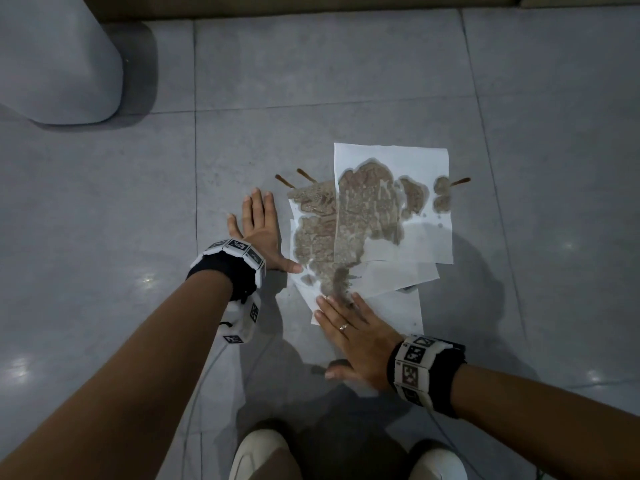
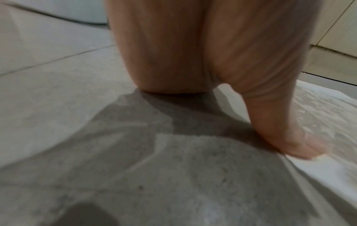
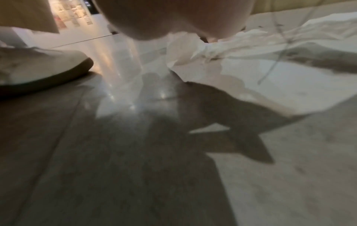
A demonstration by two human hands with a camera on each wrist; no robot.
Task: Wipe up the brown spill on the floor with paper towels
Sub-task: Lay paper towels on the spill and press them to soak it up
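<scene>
Brown spill (image 1: 349, 216) soaking through white paper towel sheets (image 1: 408, 244) on grey tiled floor (image 1: 311, 81). Right hand (image 1: 353, 336) flat, fingers pressing near sheet edge, likely blotting. Left hand (image 1: 258, 230) flat on floor, thumb touching towel edge, probably bracing. Streaks uncovered beyond.

Big grey floor tiles (image 1: 346, 81) with thin grout lines, shiny light spots, a rounded grey-white bin (image 1: 59, 60) up left, beige baseboard (image 1: 311, 5) behind.
</scene>
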